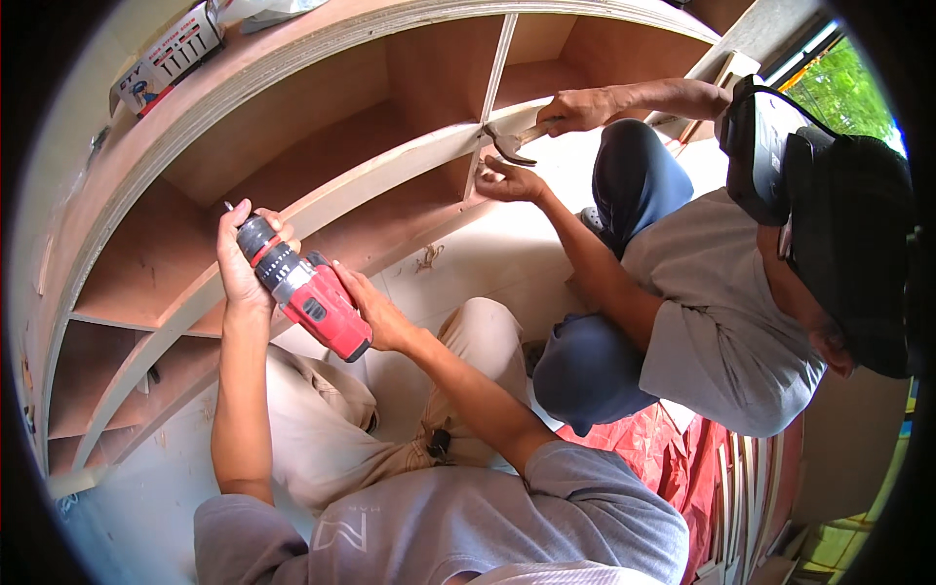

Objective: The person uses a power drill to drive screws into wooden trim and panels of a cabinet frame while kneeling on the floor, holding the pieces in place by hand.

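A red and black cordless drill (324,306) is held between my two hands in front of the wooden shelf unit (409,154). My left hand (240,255) is closed round the black chuck at its front end. A short tip pokes out past the chuck toward the upper left. My right hand (375,310) grips the drill from the other side, near its handle. Most of the right fingers are hidden behind the tool's body. The drill is tilted, its rear end toward my lap, and is apart from the shelf.
At the right a co-worker crouches, holding a claw hammer (509,146) against the shelf divider. A box of screws (174,58) sits on the unit's top at the upper left. Wood shavings (427,257) lie on the floor. Red sheeting (648,450) and wood strips (738,507) lie behind the co-worker.
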Demonstrator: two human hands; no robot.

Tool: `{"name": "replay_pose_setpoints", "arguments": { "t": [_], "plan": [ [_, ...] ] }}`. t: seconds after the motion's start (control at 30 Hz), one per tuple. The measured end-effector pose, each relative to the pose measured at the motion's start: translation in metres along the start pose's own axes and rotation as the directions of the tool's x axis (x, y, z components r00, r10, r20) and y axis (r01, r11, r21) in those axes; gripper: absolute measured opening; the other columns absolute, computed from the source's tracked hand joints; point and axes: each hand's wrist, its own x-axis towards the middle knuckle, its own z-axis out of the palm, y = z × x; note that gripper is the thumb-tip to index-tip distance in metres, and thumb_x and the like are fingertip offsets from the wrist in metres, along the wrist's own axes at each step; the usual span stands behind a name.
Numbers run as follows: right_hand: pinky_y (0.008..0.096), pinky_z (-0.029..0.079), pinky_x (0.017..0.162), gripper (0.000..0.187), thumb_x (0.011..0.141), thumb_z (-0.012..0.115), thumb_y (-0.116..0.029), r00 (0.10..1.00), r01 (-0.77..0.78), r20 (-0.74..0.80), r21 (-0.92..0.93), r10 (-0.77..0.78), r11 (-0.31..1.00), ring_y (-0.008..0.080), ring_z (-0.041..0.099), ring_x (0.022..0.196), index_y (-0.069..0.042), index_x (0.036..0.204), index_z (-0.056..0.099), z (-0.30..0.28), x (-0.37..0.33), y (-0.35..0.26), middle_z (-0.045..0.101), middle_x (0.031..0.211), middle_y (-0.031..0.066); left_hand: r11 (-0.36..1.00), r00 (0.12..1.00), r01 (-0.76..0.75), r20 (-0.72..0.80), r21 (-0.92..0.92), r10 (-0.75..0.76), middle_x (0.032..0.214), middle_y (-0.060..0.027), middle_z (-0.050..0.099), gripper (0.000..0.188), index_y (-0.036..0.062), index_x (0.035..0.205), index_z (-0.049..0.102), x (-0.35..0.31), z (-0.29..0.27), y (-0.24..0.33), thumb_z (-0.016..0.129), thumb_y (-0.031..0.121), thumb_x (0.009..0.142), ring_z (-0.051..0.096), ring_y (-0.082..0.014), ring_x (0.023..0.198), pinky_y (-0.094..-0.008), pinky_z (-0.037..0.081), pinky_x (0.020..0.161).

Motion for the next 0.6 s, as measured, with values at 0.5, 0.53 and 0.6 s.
{"name": "replay_pose_setpoints", "arguments": {
  "t": [0.5, 0.53, 0.6],
  "plan": [
    [0.0425, 0.032, 0.102, 0.096, 0.064, 0.074, -0.025, 0.999, 0.035, 0.007, -0.080, -0.034, 0.996, 0.0412, 0.034, 0.123, -0.006, 0.140, 0.018, 0.014, 0.005, -0.011, 0.028, 0.136, 0.0244, 1.000, 1.000, -0.015, -0.010, 0.016, 0.015, 0.057, -0.0028, 0.045, 0.038, 0.0040, 0.061, 0.052, -0.008, -0.004, 0.011, 0.052, 0.037, 0.080, 0.040, -0.0099, 0.048, -0.0220, 0.035, 0.044],
    [0.0425, 0.032, 0.102, 0.096, 0.064, 0.074, -0.025, 0.999, 0.033, 0.009, -0.079, -0.033, 0.996, 0.0412, 0.034, 0.123, -0.006, 0.140, 0.018, 0.014, 0.005, -0.008, 0.028, 0.136, 0.0244, 1.000, 1.000, -0.015, -0.013, 0.015, 0.015, 0.057, -0.0028, 0.045, 0.038, 0.0040, 0.061, 0.052, -0.006, -0.005, 0.009, 0.052, 0.037, 0.080, 0.040, -0.0099, 0.048, -0.0220, 0.035, 0.044],
    [0.0424, 0.032, 0.102, 0.096, 0.064, 0.074, -0.025, 0.999, 0.035, 0.008, -0.090, -0.034, 0.995, 0.0411, 0.034, 0.123, -0.007, 0.140, 0.019, 0.014, 0.005, -0.003, 0.028, 0.136, 0.0240, 1.000, 1.000, -0.004, 0.024, 0.023, 0.004, 0.057, -0.0028, 0.045, 0.038, 0.0043, 0.061, 0.052, -0.004, -0.007, 0.008, 0.053, 0.037, 0.080, 0.040, -0.0098, 0.048, -0.0220, 0.035, 0.044]
  ]
}}
